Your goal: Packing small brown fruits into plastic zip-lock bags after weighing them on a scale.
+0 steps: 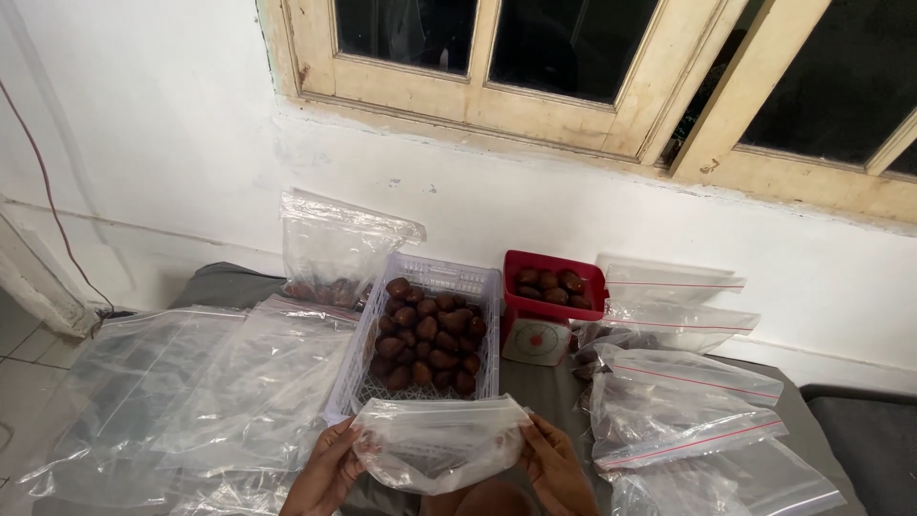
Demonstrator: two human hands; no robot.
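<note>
Left hand (330,468) and right hand (557,468) clamped on opposite edges of a clear zip bag (437,441), held just in front of the white basket (426,334) of brown fruit. Right of the basket, a red scale tray (554,285) with fruit and stacked red-striped bags (683,397). Left of it, flat clear bags (201,392) and one upright bag (334,248).

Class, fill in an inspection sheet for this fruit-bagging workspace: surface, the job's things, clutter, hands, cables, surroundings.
Surface: dark grey mat on the floor, mostly covered by bags.
Job's things: clear zip bag held open; white slotted basket of brown scaly fruit; red-topped scale carrying several fruit.
Clutter: empty clear bags spread at left; bags with red seal strips stacked at right; one bag propped against the wall.
Hands: left hand and right hand grip the bag's edges.
Cables: thin red cable down the left wall.
Surroundings: white wall, wooden window frame with dark panes.
</note>
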